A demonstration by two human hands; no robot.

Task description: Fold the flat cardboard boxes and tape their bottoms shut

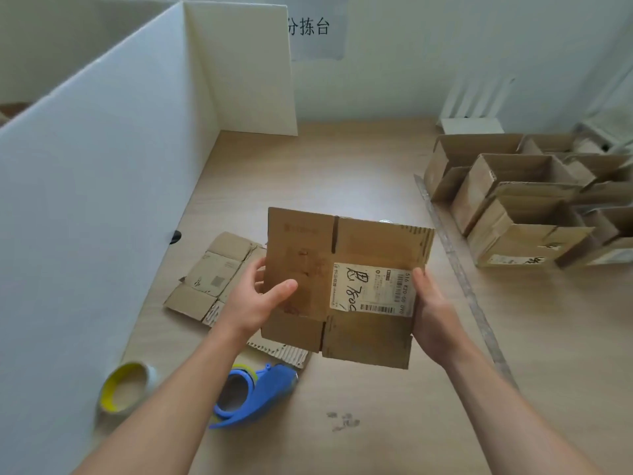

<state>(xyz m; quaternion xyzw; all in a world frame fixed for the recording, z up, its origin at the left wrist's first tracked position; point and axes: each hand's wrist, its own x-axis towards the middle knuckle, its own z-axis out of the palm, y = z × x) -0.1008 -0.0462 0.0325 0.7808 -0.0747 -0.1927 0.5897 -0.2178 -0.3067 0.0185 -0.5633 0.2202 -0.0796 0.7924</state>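
Two bare hands, well apart, hold one flat box (342,269) above a wooden table (376,423). The left hand (255,299) grips the box's left edge, thumb curled over the front face and fingers behind it. The right hand (431,313) clasps the right edge, thumb on the front beside one white shipping label (373,289) that carries handwriting and barcodes. The box is unfolded, its flaps showing above and below.

Left of the box, a second flat box (212,279) lies on the table. Just below the box's lower edge, a strip of corrugated card (284,353) shows.

Below and left of the box lies one blue tape dispenser (253,392), and further left one yellow-cored tape roll (126,392).

Right of the box runs one long metal ruler (459,275). Beyond the ruler sits a cluster of folded boxes (520,207), open side up. At least five are visible; the farthest overlap too much to count.

Far left of the box stands a white partition (102,166). Above the box, one paper sign (308,29) hangs on the wall.
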